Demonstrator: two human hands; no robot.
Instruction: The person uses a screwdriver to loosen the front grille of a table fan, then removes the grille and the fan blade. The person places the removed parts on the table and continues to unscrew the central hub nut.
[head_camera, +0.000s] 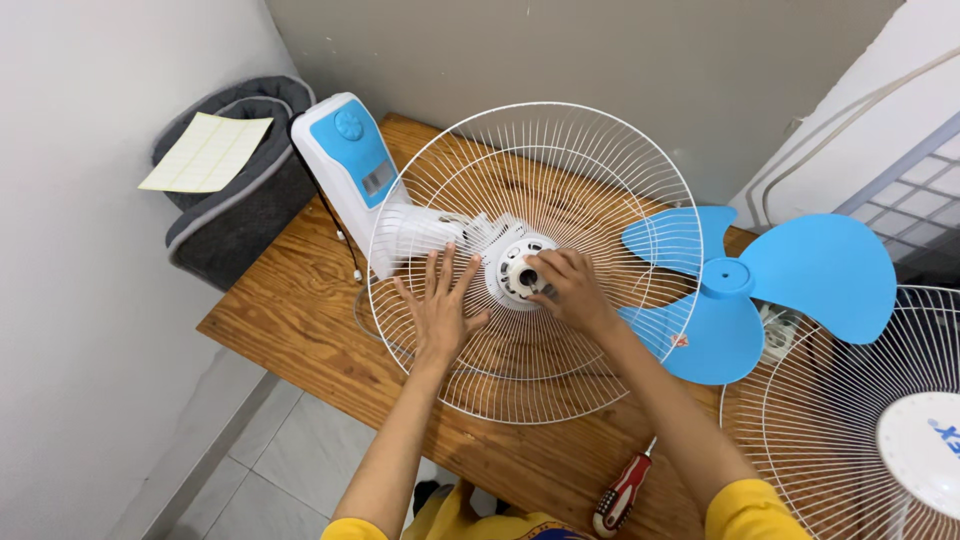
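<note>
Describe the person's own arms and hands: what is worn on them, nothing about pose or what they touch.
Both hands, left hand and right hand, are bare: no gloves, and no rings or watch that I can make out. The forearms are uncovered too. Yellow sleeves show only at the bottom edge of the view, ending near the upper arms, so they look short or pushed up.

On a wooden table (300, 320) lies a white and blue fan body (350, 160) with its rear wire guard (520, 260) attached. The left hand (438, 305) presses flat on the guard wires, fingers spread. The right hand (570, 290) grips the white hub (515, 270) at the centre. A blue fan blade (760, 290), a second guard (850, 420) and a red screwdriver (620, 495) lie nearby.
</note>
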